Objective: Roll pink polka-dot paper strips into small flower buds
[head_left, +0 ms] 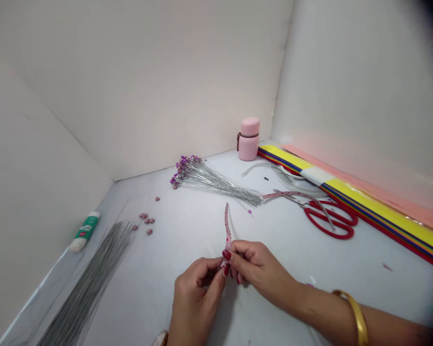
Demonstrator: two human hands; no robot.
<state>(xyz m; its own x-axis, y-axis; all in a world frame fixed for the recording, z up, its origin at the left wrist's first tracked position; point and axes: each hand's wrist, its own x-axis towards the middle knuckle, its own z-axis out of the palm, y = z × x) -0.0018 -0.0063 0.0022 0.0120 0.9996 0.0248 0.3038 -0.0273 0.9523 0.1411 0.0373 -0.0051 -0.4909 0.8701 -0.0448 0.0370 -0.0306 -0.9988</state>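
Note:
Both hands meet low in the middle of the white table (187, 230). My left hand (197, 300) and my right hand (254, 264) pinch the lower end of a narrow pink patterned paper strip (227, 226), whose free end curves up and away from me. The fingers of both hands are closed on the strip. A gold bangle (357, 315) sits on my right wrist.
Red scissors (330, 221) lie right of centre with more paper strips (292, 194) beside them. Behind the hands lies a bundle of wires tipped with purple flowers (209, 180). Bare wires (90, 283) and a glue tube (84, 231) lie left. A pink jar (248, 138) and coloured paper sheets (375, 204) stand at the back right. Small rolled flowers (146, 221) are scattered nearby.

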